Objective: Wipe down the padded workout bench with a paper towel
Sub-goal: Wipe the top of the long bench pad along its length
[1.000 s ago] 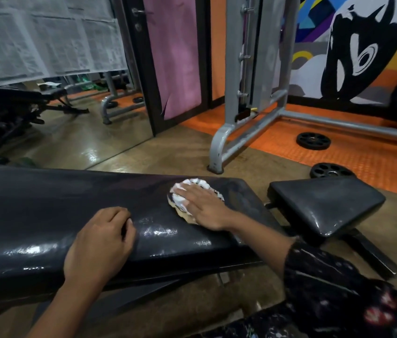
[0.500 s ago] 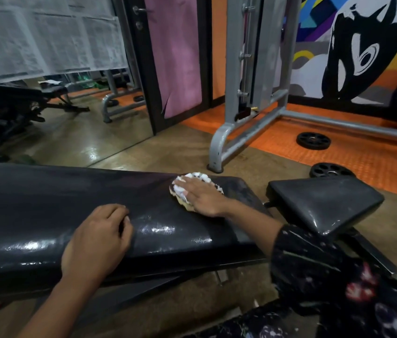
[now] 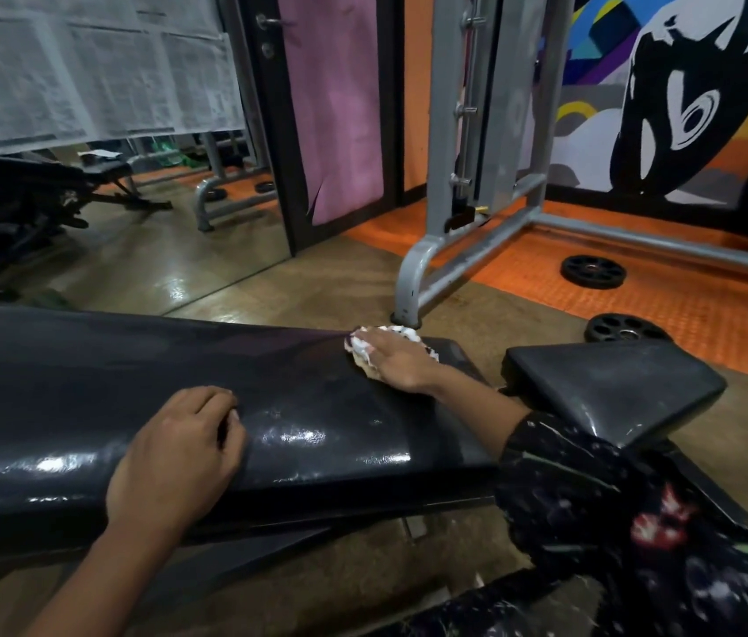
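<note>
The long black padded bench (image 3: 87, 397) runs across the view, its glossy surface catching the light. My right hand (image 3: 397, 360) presses a crumpled white paper towel (image 3: 358, 347) flat against the pad near its far right corner. My left hand (image 3: 179, 452) rests palm down on the pad's near edge, fingers loosely curled, holding nothing. The bench's separate seat pad (image 3: 611, 383) sits just to the right, tilted.
A grey steel machine frame (image 3: 427, 268) stands on the floor right behind the bench's far corner. Two black weight plates (image 3: 592, 271) (image 3: 622, 328) lie on the orange mat at right. A wall mirror (image 3: 110, 250) at back left reflects other equipment.
My right hand has slid the paper towel away from me toward the pad's far edge. My left hand has stayed where it was.
</note>
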